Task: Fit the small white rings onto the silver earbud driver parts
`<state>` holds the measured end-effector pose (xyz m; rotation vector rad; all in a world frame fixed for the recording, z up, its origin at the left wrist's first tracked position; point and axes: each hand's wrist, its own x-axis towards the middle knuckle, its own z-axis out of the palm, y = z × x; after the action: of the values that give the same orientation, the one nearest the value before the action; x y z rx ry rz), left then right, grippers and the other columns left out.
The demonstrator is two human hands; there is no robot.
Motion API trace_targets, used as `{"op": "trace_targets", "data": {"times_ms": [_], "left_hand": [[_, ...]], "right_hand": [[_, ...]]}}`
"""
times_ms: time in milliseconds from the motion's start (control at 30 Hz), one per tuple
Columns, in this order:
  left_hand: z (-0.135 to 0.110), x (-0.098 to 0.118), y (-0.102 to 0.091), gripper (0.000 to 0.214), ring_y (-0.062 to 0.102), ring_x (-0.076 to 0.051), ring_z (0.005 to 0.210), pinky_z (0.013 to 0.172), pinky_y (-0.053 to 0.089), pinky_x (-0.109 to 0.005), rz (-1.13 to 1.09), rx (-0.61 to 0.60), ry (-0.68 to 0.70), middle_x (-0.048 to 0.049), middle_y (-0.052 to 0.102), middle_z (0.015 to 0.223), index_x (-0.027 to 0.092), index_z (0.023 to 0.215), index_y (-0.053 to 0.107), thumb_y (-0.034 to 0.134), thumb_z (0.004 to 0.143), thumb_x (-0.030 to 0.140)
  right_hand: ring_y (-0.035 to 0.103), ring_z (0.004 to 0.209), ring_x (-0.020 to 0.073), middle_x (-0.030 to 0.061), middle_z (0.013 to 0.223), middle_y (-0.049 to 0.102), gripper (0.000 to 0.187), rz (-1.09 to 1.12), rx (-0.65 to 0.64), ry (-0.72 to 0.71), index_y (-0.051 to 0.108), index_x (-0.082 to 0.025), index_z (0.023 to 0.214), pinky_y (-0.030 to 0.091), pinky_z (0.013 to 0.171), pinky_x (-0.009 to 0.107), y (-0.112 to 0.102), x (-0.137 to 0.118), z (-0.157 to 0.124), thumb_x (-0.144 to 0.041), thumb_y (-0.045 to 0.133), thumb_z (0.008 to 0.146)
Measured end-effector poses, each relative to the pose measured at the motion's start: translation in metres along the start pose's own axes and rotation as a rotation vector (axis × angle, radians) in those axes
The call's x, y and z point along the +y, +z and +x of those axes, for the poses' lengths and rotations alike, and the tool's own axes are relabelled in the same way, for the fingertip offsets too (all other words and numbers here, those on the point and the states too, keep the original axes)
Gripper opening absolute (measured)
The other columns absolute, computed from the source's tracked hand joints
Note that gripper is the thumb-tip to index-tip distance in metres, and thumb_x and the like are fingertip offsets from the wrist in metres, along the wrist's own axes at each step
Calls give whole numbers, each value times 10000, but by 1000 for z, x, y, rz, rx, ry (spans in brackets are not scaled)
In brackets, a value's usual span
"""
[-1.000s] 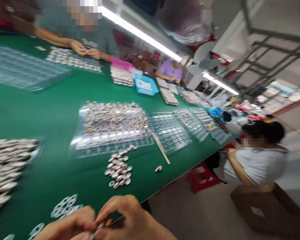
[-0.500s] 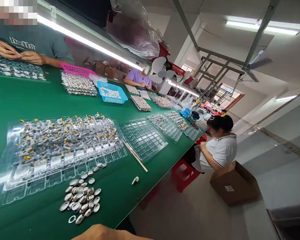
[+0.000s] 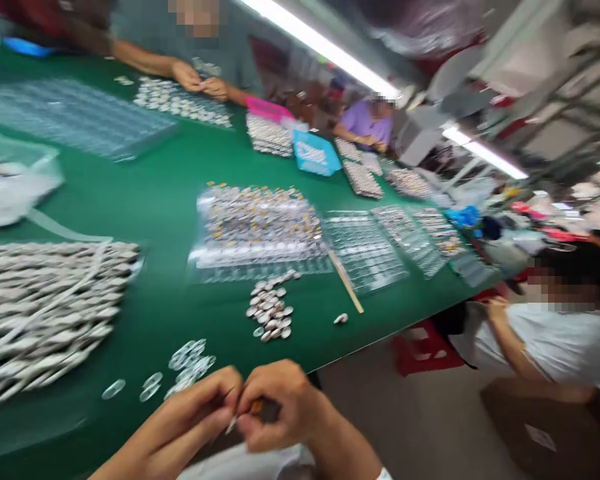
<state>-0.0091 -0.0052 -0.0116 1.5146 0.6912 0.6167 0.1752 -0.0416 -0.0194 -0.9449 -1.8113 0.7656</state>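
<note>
My left hand [image 3: 190, 417] and my right hand [image 3: 283, 403] meet at the bottom of the view, just off the near edge of the green table [image 3: 145, 200]. Both are closed in a pinch on a small part [image 3: 245, 412] held between their fingertips; it looks silvery with an orange-brown bit, too blurred to name. Just beyond my left hand lie a few clear oval pieces [image 3: 187, 363]. A heap of small silver oval parts [image 3: 270, 312] sits farther out, in front of a clear plastic tray [image 3: 257, 227] filled with parts.
A big stack of silvery parts [image 3: 45, 313] fills the left. A wooden stick [image 3: 346, 280] and an empty clear tray [image 3: 365, 250] lie to the right. One person works across the table, another farther along it, a third sits at right by a red stool [image 3: 423, 347] and a cardboard box [image 3: 555, 427].
The view swung up and right half a second ago, hiding my hands, and has dropped back left. My hands are in view again, pinched together as before, a little higher in the picture.
</note>
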Motion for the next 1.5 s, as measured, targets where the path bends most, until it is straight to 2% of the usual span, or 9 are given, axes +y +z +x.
{"op": "trace_targets", "data": {"times_ms": [33,100,233,433,900,1200,1300,1400,1500], "left_hand": [[-2,6,-2,286,487,-136,656,600,445,-210,-29,-79,-46,-19,536,743,182,798,552,476,941,418],[-1,14,-4,288,470,-130,681,628,424,-216,-89,-124,-56,-15,499,772,176,807,523,456,955,415],[2,17,-6,283,478,-128,721,662,419,-231,-162,-107,-19,-28,486,819,157,805,523,473,962,387],[-2,17,-5,218,482,-113,731,666,415,-217,-197,-74,64,-25,496,826,154,827,567,506,965,312],[-1,18,-6,200,472,-119,750,696,423,-224,-115,-141,102,-25,489,840,167,853,533,455,985,295],[-3,13,-8,182,480,-127,757,681,429,-233,-35,-103,119,-31,484,857,178,870,496,418,994,287],[-4,13,-7,159,477,-133,753,677,429,-242,34,-84,111,-32,487,847,180,868,484,406,990,246],[-5,15,-7,130,478,-137,769,689,429,-247,159,-21,138,-27,495,839,187,869,463,388,974,169],[-5,15,-12,139,480,-137,763,688,427,-247,353,94,164,-20,501,821,191,865,446,377,960,116]], "right_hand": [[600,578,108,-2,701,679,73,-1,45,-28,555,-224,771,486,575,192,1,0,0,-208,592,710],[615,617,113,-1,719,678,111,13,63,-10,554,-227,798,494,616,208,1,-3,0,-155,586,720],[611,625,123,2,728,672,149,40,56,-16,558,-234,862,498,613,235,-2,-10,3,-129,590,761],[619,628,124,4,750,688,243,18,116,-97,564,-239,968,514,609,248,0,-13,3,-88,597,781],[590,562,115,-8,719,675,180,3,101,-120,551,-243,895,490,559,250,-1,-14,5,-106,584,783],[614,618,126,10,753,676,182,-8,102,-70,555,-224,958,501,588,248,1,-11,1,-130,600,808],[622,630,129,-2,722,656,147,-57,101,-49,549,-232,924,500,591,246,2,-11,0,-142,588,815],[607,614,124,-17,688,625,126,-124,99,-13,533,-231,859,488,594,247,1,-10,0,-124,567,803],[569,578,114,-24,665,599,112,-202,112,89,527,-222,811,464,569,240,-5,-7,-1,-112,549,799]]}}
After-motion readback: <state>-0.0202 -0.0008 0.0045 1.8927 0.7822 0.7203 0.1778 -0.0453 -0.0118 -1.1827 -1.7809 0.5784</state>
